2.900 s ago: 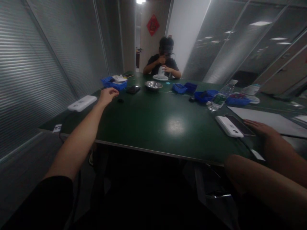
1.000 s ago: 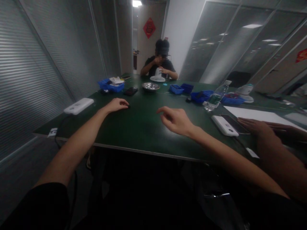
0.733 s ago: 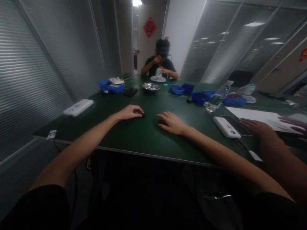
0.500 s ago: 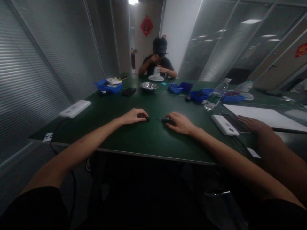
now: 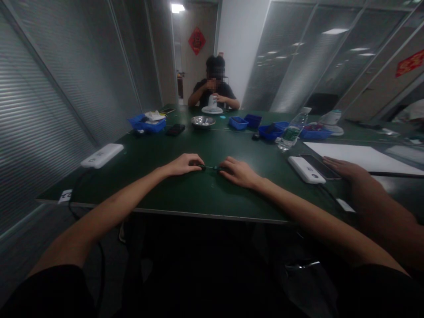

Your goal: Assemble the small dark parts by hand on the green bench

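Both my hands rest on the dark green table (image 5: 185, 194), close together near its middle. My left hand (image 5: 183, 164) is curled over a small black part (image 5: 201, 167) that it holds at its fingertips. My right hand (image 5: 237, 171) is closed on a slim dark tool (image 5: 218, 168) that looks like a small screwdriver, its thin tip reaching toward the black part. The dim light hides the fine detail of both objects.
A white power bank (image 5: 98, 155) lies left, another (image 5: 305, 169) with a phone (image 5: 320, 160) right, under a neighbour's hand (image 5: 344, 168). Blue bins (image 5: 146, 123), a steel bowl (image 5: 202, 121), a water bottle (image 5: 291, 130) and white paper (image 5: 361, 157) sit farther back. A person (image 5: 212, 90) works at the far end.
My left hand drew the small black part from the far left to the table's middle. My right hand came in, took up the slim tool and brought it against the part.
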`<move>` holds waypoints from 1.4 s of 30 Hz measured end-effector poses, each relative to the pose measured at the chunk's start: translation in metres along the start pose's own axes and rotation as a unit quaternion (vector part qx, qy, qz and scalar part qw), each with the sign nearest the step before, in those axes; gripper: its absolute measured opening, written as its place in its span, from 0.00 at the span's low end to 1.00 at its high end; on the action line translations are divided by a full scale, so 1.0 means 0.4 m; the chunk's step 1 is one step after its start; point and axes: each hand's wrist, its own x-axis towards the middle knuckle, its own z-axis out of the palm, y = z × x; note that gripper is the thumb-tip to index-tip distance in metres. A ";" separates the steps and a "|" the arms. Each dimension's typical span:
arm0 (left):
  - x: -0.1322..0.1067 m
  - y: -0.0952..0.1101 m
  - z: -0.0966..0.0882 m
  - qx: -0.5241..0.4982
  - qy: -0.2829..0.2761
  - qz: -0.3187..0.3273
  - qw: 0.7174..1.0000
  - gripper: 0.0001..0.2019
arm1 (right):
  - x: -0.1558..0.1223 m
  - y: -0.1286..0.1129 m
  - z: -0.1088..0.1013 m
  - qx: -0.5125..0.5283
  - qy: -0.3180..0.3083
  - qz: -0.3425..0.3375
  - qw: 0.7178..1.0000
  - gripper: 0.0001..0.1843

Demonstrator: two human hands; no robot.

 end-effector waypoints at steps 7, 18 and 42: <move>0.001 0.005 0.004 -0.017 -0.004 -0.003 1.000 0.14 | -0.004 0.000 0.004 0.004 0.009 -0.014 1.000 0.19; 0.008 0.013 0.022 -0.019 -0.016 0.031 0.999 0.14 | -0.002 -0.025 0.003 0.018 0.017 -0.017 1.000 0.19; 0.010 0.017 0.021 -0.047 -0.023 -0.003 0.999 0.15 | -0.011 -0.045 -0.008 0.016 -0.008 0.058 0.998 0.16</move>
